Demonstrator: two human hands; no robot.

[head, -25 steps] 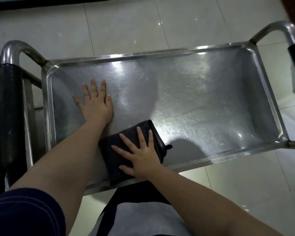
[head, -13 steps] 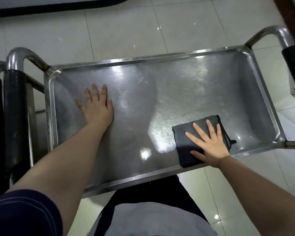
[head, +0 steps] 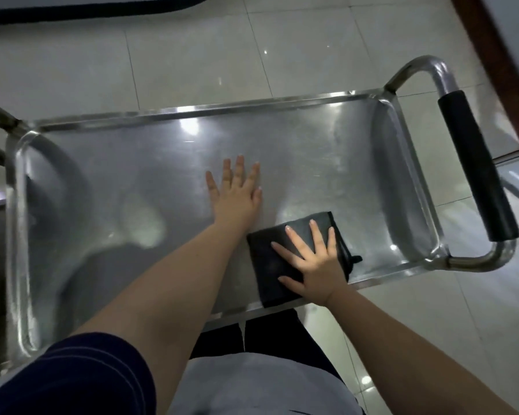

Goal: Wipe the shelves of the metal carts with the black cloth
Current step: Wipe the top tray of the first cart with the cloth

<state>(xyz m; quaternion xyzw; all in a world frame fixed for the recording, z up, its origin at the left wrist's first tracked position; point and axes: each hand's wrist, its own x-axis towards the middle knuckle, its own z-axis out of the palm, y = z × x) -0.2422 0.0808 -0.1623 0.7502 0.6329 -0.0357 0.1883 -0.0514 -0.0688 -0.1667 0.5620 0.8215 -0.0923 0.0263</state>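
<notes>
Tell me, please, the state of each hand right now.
Left hand: open, flat on the shelf.
Right hand: open, pressing the black cloth.

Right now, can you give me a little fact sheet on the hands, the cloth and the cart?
shelf: shiny metal tray with raised rim
black cloth: folded, by the near rim, right of centre
left hand: flat on the bare shelf, fingers straight
right hand: fingers spread, pressing on the black cloth
handle: black grip, right end

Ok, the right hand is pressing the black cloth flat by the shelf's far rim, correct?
No. The head view shows the right hand pressing the black cloth flat by the near rim of the shelf, close to the person, not the far one.
</notes>
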